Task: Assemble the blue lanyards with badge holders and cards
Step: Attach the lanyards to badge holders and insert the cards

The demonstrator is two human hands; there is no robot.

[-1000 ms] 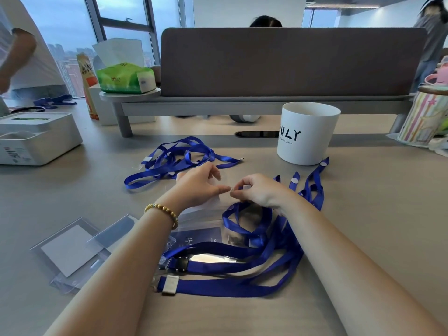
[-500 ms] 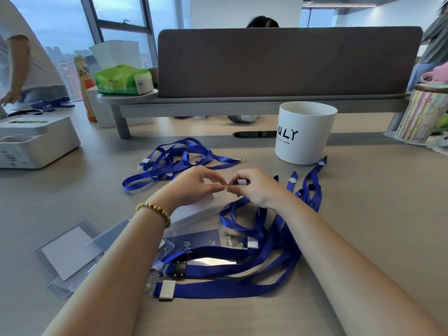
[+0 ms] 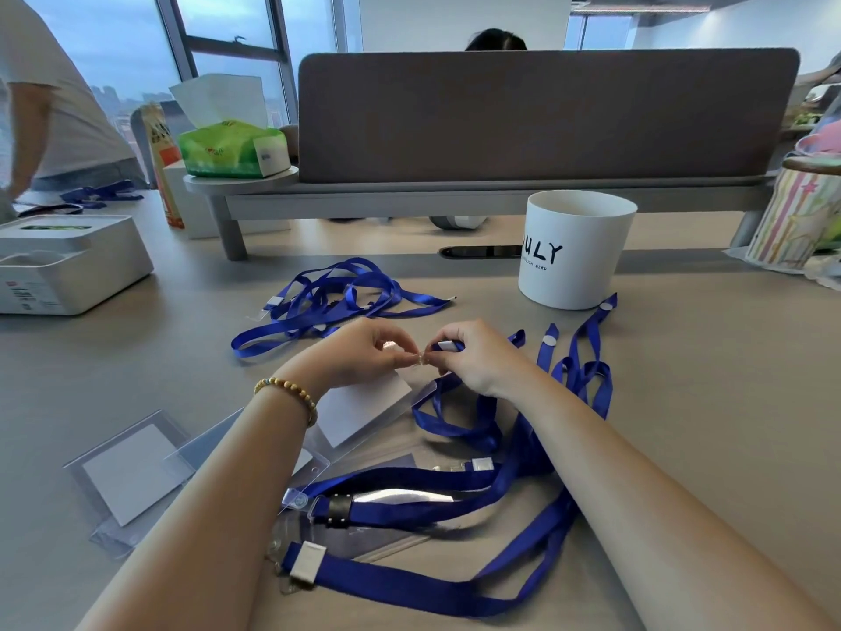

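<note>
My left hand point(image 3: 359, 355) pinches the top edge of a clear badge holder point(image 3: 364, 412) with a white card inside, lifted off the desk. My right hand point(image 3: 473, 357) pinches the clip end of a blue lanyard point(image 3: 455, 428), its white tab showing above the fingers. The fingertips of both hands meet at the holder's top. More blue lanyards point(image 3: 409, 580) lie tangled under my forearms, on top of other holders. A second lanyard pile point(image 3: 327, 302) lies further back. Spare holders with cards point(image 3: 132, 475) rest at the left.
A white cup point(image 3: 573, 252) marked ULY stands behind my right hand. A white box point(image 3: 68, 266) sits far left, a green tissue pack point(image 3: 232, 148) on a grey shelf, a striped cup point(image 3: 792, 216) at right. A person stands at far left.
Both hands rose slightly and came together until their fingertips touch. The badge holder lifted with my left hand and the lanyard clip end now meets its top edge.
</note>
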